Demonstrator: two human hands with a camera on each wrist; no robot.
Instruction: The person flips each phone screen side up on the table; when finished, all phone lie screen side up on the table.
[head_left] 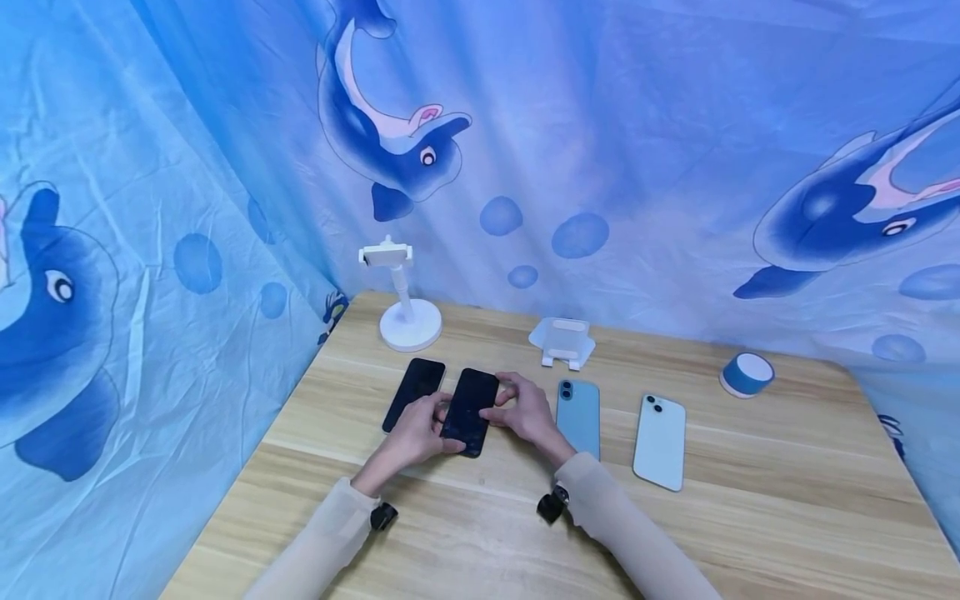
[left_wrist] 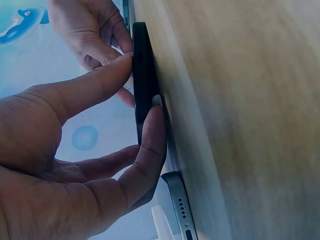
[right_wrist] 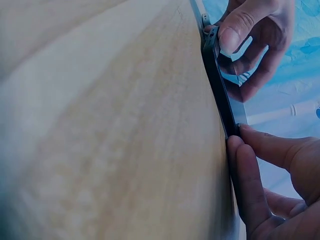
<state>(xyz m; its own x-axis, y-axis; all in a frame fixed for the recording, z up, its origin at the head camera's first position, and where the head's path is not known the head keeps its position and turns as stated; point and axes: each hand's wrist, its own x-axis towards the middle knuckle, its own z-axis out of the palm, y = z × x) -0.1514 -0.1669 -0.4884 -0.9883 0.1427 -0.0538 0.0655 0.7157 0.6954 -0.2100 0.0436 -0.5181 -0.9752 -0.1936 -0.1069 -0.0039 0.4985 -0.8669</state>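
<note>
Both hands hold a black smartphone (head_left: 470, 408), its dark screen facing up, close to the wooden table. My left hand (head_left: 416, 429) pinches its lower left part; in the left wrist view the thumb lies on the screen edge and a finger (left_wrist: 152, 145) curls around the side. On the opposite long side, my right hand (head_left: 523, 410) grips the edge between thumb and fingers, as the right wrist view shows along the phone's dark side (right_wrist: 220, 95). A second black phone (head_left: 415, 390) lies just left, partly behind the left hand.
Right of the hands lie a blue phone (head_left: 578, 417), partly covered by the right forearm, and a pale phone (head_left: 660, 442). Along the back stand a white round-based phone holder (head_left: 410, 325), a small white stand (head_left: 566, 340) and a blue-and-white cylinder (head_left: 747, 375). A dolphin-printed curtain (head_left: 637, 167) hangs behind.
</note>
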